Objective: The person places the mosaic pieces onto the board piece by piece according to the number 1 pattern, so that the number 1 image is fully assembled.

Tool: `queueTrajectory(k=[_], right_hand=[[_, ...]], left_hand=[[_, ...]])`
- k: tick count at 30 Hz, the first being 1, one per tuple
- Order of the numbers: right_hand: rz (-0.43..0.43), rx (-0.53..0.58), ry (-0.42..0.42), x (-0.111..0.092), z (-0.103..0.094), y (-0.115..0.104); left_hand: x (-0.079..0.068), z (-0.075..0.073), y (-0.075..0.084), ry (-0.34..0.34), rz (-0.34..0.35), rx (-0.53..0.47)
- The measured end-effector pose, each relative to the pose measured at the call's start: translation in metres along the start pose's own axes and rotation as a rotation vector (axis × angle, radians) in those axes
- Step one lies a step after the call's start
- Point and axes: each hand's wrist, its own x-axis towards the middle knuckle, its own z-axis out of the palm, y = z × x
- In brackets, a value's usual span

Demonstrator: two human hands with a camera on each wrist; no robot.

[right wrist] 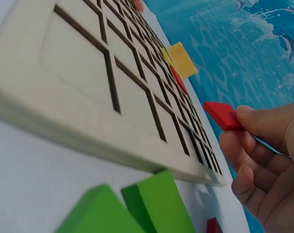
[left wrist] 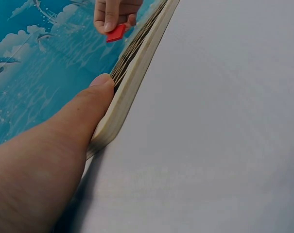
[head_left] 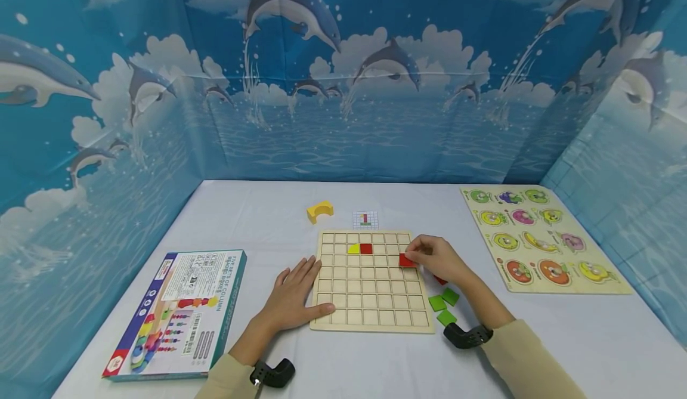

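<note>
A wooden grid board (head_left: 370, 294) lies flat on the white table. In its second row sit a yellow triangular tile (head_left: 353, 249) and a red square tile (head_left: 366, 249), side by side. My left hand (head_left: 292, 294) rests on the board's left edge with fingers extended, its thumb on the rim. My right hand (head_left: 437, 257) pinches another red square tile (head_left: 407, 260) between thumb and fingers, above the board's right edge; in the right wrist view this red tile (right wrist: 223, 115) is held off the board. Several green tiles (head_left: 437, 303) and a partly hidden red piece (head_left: 441, 280) lie right of the board.
A small pattern card (head_left: 365, 220) and a yellow arch block (head_left: 320, 210) lie behind the board. At the left is a flat toy box (head_left: 179, 312); at the right, a fruit puzzle board (head_left: 542, 238). A dolphin-print curtain (head_left: 343, 130) stands around the table.
</note>
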Motion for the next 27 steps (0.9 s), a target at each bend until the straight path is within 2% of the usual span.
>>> queueTrajectory(k=[5,20,27], right_hand=[[0.018,0.003,-0.003,0.005,0.007,-0.006],[-0.043,0.065,-0.064,0.013,0.026,-0.022],[-0.043,0.063,-0.079,0.017,0.034,-0.025]], left_hand=[[0.0,0.001,0.0,-0.002,-0.003,-0.001],[0.0,0.001,-0.001,0.002,-0.003,-0.004],[0.0,0.001,-0.001,0.002,0.0,-0.004]])
